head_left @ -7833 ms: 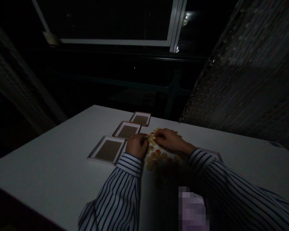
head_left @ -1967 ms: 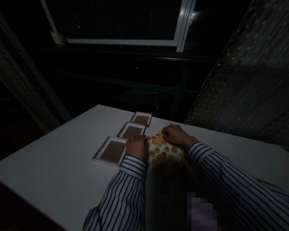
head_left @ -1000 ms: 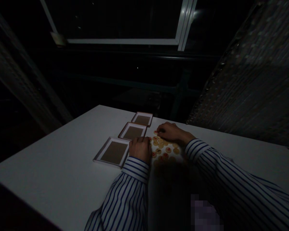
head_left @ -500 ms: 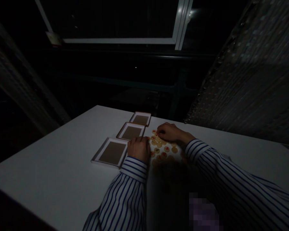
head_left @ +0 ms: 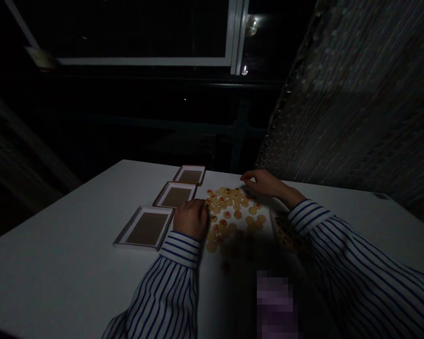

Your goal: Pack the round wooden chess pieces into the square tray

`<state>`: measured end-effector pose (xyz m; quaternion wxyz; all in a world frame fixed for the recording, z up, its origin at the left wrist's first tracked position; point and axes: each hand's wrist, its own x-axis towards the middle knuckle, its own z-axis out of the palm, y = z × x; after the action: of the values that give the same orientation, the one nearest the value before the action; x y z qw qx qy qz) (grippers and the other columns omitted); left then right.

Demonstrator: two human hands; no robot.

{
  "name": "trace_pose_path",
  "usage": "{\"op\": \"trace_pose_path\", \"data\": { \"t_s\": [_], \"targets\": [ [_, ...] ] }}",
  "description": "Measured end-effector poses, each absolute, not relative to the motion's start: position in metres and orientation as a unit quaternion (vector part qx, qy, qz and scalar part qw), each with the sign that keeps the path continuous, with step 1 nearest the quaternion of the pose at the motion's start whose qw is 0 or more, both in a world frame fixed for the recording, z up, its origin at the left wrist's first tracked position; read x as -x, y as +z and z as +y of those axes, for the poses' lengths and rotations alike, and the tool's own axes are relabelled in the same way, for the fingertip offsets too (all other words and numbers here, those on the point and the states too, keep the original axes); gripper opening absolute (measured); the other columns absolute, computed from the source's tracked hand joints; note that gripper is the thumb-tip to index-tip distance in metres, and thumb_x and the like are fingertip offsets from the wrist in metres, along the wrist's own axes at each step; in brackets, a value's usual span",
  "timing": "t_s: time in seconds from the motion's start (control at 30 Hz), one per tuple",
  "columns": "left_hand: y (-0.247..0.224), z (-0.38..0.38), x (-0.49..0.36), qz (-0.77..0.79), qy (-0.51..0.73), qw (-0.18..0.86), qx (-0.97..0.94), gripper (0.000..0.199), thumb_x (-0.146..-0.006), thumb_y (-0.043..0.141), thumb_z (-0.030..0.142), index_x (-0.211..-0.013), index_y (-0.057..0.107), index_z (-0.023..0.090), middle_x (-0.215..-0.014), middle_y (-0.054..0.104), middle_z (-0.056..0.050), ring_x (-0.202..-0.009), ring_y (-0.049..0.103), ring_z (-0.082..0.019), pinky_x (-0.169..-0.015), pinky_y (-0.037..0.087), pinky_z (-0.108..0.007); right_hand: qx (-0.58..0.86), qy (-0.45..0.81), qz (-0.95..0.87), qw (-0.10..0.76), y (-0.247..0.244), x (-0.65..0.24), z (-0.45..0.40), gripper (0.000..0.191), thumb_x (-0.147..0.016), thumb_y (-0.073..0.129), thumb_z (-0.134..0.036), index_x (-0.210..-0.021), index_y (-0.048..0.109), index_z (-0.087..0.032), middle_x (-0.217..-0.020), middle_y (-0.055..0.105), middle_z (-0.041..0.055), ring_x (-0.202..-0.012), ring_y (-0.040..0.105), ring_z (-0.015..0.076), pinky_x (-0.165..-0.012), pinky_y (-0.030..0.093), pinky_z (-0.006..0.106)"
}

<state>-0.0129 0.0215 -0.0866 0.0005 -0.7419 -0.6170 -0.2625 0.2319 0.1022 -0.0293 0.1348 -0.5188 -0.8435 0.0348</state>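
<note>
Many round wooden pieces (head_left: 237, 214), some with red or dark marks, lie spread over the white table between my hands. My left hand (head_left: 191, 218) rests at the left edge of the pieces, its fingers curled together; whatever they might hold is hidden. Above the far right side of the pieces is my right hand (head_left: 263, 182), thumb and forefinger bent toward each other at the tips, and no object can be made out there. Three shallow trays stand left of the pieces: a near one (head_left: 118, 242), a middle one (head_left: 157, 201) and a far one (head_left: 202, 175).
The white table (head_left: 67, 235) reaches out to both sides. A dark container with pieces in it (head_left: 286, 235) sits partly under my right forearm. Behind the table are a window frame (head_left: 144, 61) and a hanging curtain (head_left: 356, 103).
My right hand has moved right, away from the pieces beside the trays, uncovering more of them. My left hand stays near the trays. The view has shifted to the right.
</note>
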Motion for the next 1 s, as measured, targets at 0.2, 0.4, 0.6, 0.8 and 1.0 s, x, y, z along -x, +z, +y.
{"op": "trace_pose_path", "data": {
  "t_s": [0.2,0.4,0.6,0.8,1.0],
  "targets": [
    [-0.080,0.023,0.002,-0.584,-0.329,-0.033,0.742,0.029,-0.080,0.043,0.027,-0.096,0.064,0.015,-0.096,0.066,-0.008,-0.093,0.058,-0.021,-0.085,0.043,-0.031,0.509,0.041,-0.845,0.159,-0.028,-0.260,0.091,0.028,-0.078,0.044,-0.019,-0.098,0.063,-0.017,-0.098,0.066,0.0054,-0.089,0.060,0.0173,-0.078,0.042,0.025],
    [-0.055,0.054,-0.013,-0.563,-0.354,-0.087,0.742,0.033,-0.078,0.046,0.032,-0.103,0.061,0.016,-0.098,0.066,-0.008,-0.088,0.060,-0.020,-0.081,0.046,-0.032,0.511,0.033,-0.846,0.148,-0.028,-0.272,0.087,0.027,-0.079,0.044,-0.022,-0.099,0.062,-0.016,-0.097,0.066,0.0057,-0.086,0.060,0.0161,-0.076,0.042,0.023],
    [-0.048,0.092,-0.021,-0.551,-0.372,-0.129,0.736,0.033,-0.079,0.046,0.029,-0.102,0.061,0.013,-0.098,0.066,-0.010,-0.087,0.061,-0.019,-0.080,0.046,-0.031,0.527,0.016,-0.845,0.086,-0.046,-0.250,0.091,0.026,-0.076,0.049,-0.029,-0.096,0.061,-0.019,-0.092,0.066,0.0065,-0.082,0.059,0.0177,-0.068,0.040,0.023],
    [-0.052,0.095,-0.024,-0.562,-0.305,-0.106,0.762,0.033,-0.080,0.045,0.028,-0.106,0.060,0.015,-0.101,0.065,-0.010,-0.093,0.060,-0.021,-0.084,0.045,-0.033,0.517,0.013,-0.854,0.062,-0.059,-0.223,0.106,0.024,-0.077,0.049,-0.031,-0.095,0.061,-0.021,-0.095,0.064,0.0064,-0.089,0.056,0.0188,-0.072,0.037,0.025],
    [-0.053,0.093,-0.029,-0.554,-0.301,-0.075,0.772,0.033,-0.080,0.044,0.027,-0.107,0.060,0.015,-0.103,0.064,-0.009,-0.096,0.058,-0.022,-0.088,0.042,-0.033,0.512,0.023,-0.857,0.060,-0.065,-0.214,0.112,0.021,-0.073,0.051,-0.027,-0.090,0.062,-0.019,-0.092,0.063,0.0083,-0.090,0.054,0.0216,-0.074,0.036,0.030]
  ]
}}
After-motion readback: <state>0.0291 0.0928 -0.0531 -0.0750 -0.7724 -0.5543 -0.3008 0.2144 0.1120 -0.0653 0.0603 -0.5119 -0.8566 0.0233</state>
